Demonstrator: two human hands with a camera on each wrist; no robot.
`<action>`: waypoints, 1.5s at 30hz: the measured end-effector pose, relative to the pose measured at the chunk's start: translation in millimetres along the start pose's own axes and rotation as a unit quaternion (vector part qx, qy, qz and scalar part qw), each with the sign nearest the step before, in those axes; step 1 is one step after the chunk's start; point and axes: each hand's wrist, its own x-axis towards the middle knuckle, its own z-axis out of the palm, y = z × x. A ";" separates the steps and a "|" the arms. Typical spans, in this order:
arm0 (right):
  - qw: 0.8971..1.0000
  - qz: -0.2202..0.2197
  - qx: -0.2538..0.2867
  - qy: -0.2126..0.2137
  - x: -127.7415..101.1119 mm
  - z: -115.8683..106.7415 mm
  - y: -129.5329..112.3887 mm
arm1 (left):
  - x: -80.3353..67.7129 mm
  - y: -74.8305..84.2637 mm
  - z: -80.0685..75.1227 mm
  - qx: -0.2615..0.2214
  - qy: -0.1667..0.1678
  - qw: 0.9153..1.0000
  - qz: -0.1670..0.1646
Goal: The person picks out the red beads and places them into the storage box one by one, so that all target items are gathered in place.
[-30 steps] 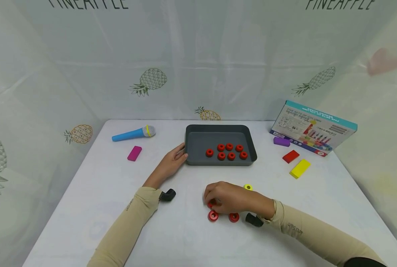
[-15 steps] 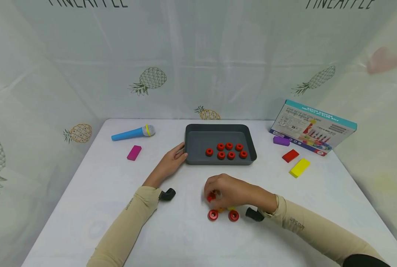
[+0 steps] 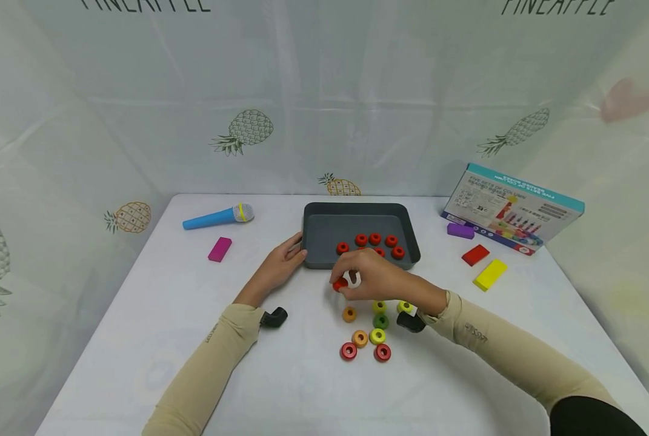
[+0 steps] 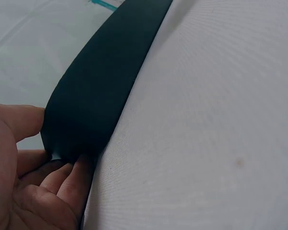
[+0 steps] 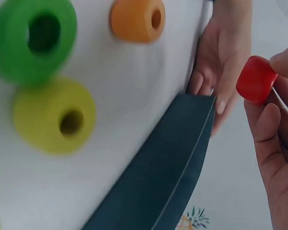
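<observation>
A dark grey tray stands on the table, with several red beads inside. My left hand holds its near left corner; in the left wrist view the thumb presses one side of the corner while the curled fingers touch the tray wall. Just in front of the tray, my right hand pinches a red bead between thumb and fingers, above the table. Below that hand lie loose beads: orange, green, yellow and two red ones, including a left red bead.
A blue toy microphone and a magenta block lie on the left. To the right are a purple block, a red block, a yellow block and a leaning toy box.
My right hand has lifted a red bead from the group and carried it forward toward the tray, uncovering the orange, green and yellow beads. The left hand stays at the tray.
</observation>
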 end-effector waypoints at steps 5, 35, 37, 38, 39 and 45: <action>0.999 0.007 -0.013 0.031 10.5 -10.1 10.5 | -0.6 0.3 -0.9 -0.002 -0.001 1.000 0.002; 0.981 0.175 -0.064 0.054 61.3 -31.4 87.1 | -2.1 -1.9 1.4 0.017 0.005 1.000 0.005; 0.979 0.188 -0.065 0.048 62.8 -31.9 89.7 | -1.6 -0.8 1.5 0.017 0.005 1.000 0.007; 0.978 0.193 -0.065 0.046 63.5 -32.0 90.5 | -1.6 -0.2 1.4 0.016 0.005 1.000 0.008; 0.977 0.198 -0.066 0.043 64.1 -32.1 91.3 | -1.4 0.1 1.4 0.014 0.005 1.000 0.007; 0.969 0.232 -0.074 0.030 65.6 -30.0 96.2 | -1.3 -0.1 1.0 0.013 0.005 1.000 0.006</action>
